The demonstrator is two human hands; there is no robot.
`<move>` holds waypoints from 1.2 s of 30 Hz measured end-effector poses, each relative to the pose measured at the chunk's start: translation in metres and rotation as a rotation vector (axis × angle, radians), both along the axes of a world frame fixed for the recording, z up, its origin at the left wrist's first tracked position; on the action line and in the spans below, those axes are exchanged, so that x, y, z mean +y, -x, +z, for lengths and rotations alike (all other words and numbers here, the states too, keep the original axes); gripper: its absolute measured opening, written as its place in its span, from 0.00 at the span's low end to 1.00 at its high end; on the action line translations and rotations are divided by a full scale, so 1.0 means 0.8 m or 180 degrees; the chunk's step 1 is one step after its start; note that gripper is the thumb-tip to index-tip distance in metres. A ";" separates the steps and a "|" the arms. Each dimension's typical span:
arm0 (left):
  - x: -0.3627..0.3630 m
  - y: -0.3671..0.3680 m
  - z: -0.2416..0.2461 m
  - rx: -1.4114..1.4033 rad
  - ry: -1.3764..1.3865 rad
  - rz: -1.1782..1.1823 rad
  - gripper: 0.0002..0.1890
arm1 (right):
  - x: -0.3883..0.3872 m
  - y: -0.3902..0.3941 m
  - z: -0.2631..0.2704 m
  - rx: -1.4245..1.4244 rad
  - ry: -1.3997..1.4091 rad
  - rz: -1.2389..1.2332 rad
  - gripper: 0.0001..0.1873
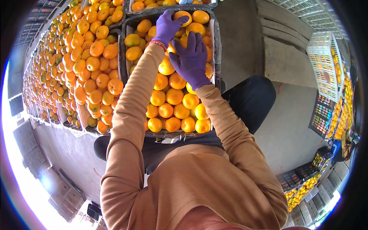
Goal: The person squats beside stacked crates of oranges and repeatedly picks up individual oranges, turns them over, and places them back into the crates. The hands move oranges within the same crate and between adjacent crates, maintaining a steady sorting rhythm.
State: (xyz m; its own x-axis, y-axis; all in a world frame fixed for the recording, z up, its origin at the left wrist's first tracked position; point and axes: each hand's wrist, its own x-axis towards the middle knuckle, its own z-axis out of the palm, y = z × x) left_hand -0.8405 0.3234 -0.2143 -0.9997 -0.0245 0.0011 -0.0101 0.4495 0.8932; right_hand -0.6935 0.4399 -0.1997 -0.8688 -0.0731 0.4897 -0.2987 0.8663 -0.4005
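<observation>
Both my hands wear purple gloves and are over a lined box (125, 61) of mandarin oranges. My left hand (168, 27), a red beaded bracelet at its wrist, is near the far side. Its thumb lies across an orange mandarin (181, 15), and its other fingers are bent, their tips hidden. Closer to me, my right hand (192, 59) lies palm down on the fruit with fingers spread; what is under its palm is hidden. In the near half, mandarins (174, 96) sit in tidy rows. Looser, partly greenish ones (133, 53) lie at the left.
More boxes heaped with mandarins (96, 49) adjoin on the left, and another box (172, 6) stands beyond. My dark-trousered knee (253, 97) is right of the box. Farther right are flat boards (287, 61), a white plastic crate (323, 63) and more fruit boxes.
</observation>
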 end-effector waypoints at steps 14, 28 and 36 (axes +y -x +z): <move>-0.150 -0.028 0.080 0.0397 0.2777 -0.0306 0.29 | 0.002 0.000 0.005 0.0072 -0.0016 0.0159 0.23; -0.073 -0.049 0.053 -0.0820 -0.1213 -0.0869 0.16 | 0.000 -0.001 0.007 0.0084 0.0057 0.0066 0.24; -0.059 -0.052 0.016 -0.0929 -0.1523 -0.0651 0.24 | 0.001 -0.005 0.006 -0.0071 -0.0066 0.0071 0.25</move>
State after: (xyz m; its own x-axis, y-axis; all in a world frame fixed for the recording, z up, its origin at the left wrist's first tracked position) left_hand -0.7989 0.2760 -0.2017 -0.9415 0.2386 -0.2380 -0.2412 0.0163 0.9703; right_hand -0.6895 0.4404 -0.1951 -0.8775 -0.1025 0.4685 -0.3091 0.8677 -0.3892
